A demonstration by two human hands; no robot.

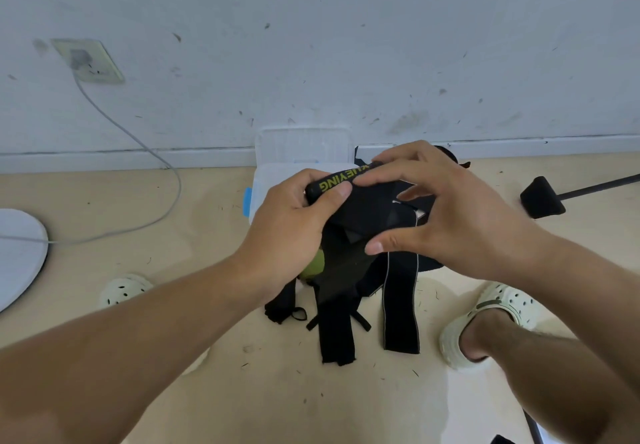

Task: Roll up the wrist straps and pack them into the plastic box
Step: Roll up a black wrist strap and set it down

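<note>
My left hand grips one end of a black wrist strap with green lettering, thumb curled over the top edge, while my right hand pinches the same strap from the other side, fingertips on the lettered edge and thumb beneath. The strap is held above the floor, its loose black tails hanging toward my sandalled foot, directly in front of the clear plastic box with a blue latch, whose lid leans against the wall. A grey cable runs from a wall socket at left.
</note>
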